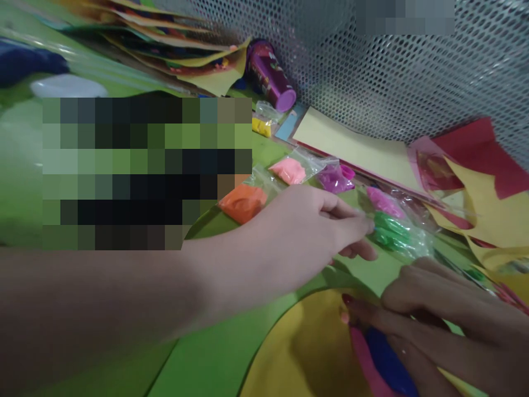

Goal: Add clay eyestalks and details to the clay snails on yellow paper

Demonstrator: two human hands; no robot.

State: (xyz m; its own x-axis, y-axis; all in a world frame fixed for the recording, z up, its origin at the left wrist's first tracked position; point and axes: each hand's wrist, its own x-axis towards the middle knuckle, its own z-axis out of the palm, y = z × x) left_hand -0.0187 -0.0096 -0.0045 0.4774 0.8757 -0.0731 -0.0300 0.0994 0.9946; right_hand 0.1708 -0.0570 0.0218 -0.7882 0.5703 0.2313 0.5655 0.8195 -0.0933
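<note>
My left hand reaches in from the left across the green table. Its thumb and fingers pinch the clear plastic of a small bag of green clay. My right hand lies at the bottom right with its fingers pressed together over a pink and blue thing. I cannot make out what that thing is. It rests on a yellow rounded sheet.
More small clay bags lie in a row: orange, pink, purple, magenta and yellow. A purple cup lies tipped by the mesh wall. Cream, red and yellow paper sheets lie on the right.
</note>
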